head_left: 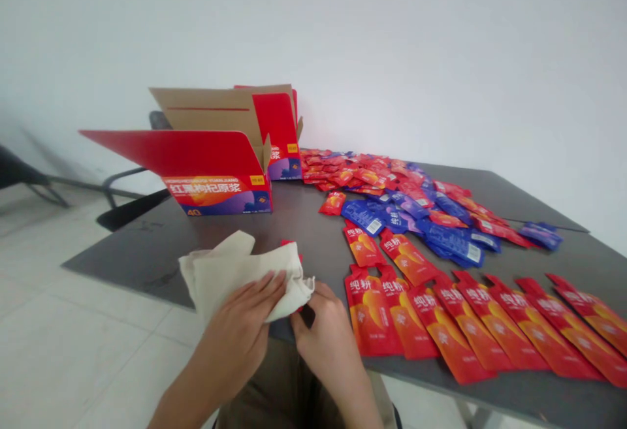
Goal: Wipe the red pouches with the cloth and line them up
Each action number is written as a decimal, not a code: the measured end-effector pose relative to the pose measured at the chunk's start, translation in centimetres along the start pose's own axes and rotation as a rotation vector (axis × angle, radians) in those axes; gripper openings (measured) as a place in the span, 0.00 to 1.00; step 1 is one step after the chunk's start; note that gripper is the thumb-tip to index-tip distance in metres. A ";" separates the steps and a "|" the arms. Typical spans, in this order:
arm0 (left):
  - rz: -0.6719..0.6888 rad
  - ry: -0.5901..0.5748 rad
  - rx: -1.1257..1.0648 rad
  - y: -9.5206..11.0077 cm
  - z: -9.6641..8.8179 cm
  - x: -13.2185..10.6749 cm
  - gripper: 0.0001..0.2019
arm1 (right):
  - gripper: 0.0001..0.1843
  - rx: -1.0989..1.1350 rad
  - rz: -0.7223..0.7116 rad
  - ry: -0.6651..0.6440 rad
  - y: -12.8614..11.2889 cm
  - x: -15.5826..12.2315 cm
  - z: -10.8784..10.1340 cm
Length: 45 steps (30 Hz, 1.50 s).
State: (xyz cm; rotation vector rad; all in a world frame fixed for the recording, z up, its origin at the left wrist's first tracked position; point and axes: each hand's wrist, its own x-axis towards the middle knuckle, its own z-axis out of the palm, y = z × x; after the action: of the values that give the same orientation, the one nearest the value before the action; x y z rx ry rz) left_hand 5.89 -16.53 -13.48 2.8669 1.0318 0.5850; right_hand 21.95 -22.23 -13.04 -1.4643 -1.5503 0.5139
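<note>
Foil sachets (367, 311) glossy — cloth pouch (230, 272) matt, rough

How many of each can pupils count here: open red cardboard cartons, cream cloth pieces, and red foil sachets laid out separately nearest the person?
Open red cardboard cartons: 2
Cream cloth pieces: 1
Red foil sachets laid out separately: 10
Total: 13
</note>
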 end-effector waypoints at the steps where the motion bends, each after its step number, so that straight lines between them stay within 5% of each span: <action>1: -0.007 -0.002 0.000 0.1 0.0 0.1 0.32 | 0.18 -0.009 0.000 -0.006 0.0 0.0 0.0; 8: -0.077 -0.077 0.006 -1.4 0.4 4.9 0.31 | 0.21 -0.027 0.005 0.006 0.4 -0.1 0.1; 14: 0.001 -0.003 0.002 -0.1 0.4 0.0 0.32 | 0.20 0.009 -0.006 -0.009 0.1 -0.1 0.1; 22: -0.089 -0.071 0.018 -1.1 0.4 4.4 0.31 | 0.19 -0.008 -0.004 0.012 0.3 0.0 0.0; 28: -0.016 -0.011 0.021 -0.4 0.1 -0.1 0.32 | 0.20 0.021 -0.010 0.004 0.4 0.0 0.2; 36: -0.095 -0.055 0.075 -1.4 0.4 4.8 0.30 | 0.22 -0.016 -0.006 0.004 0.6 -0.3 0.1; 42: 0.038 0.010 0.059 -0.4 0.2 0.0 0.30 | 0.20 0.005 -0.012 0.003 0.2 -0.1 0.2; 45: -0.013 -0.015 0.068 -0.2 0.0 0.8 0.30 | 0.20 -0.009 -0.010 -0.015 0.2 -0.1 0.0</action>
State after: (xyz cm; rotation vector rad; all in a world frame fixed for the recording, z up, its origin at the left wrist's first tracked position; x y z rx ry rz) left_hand 6.36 -15.81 -13.28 2.9153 1.0876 0.5369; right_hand 22.05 -22.25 -13.23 -1.4626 -1.5726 0.5135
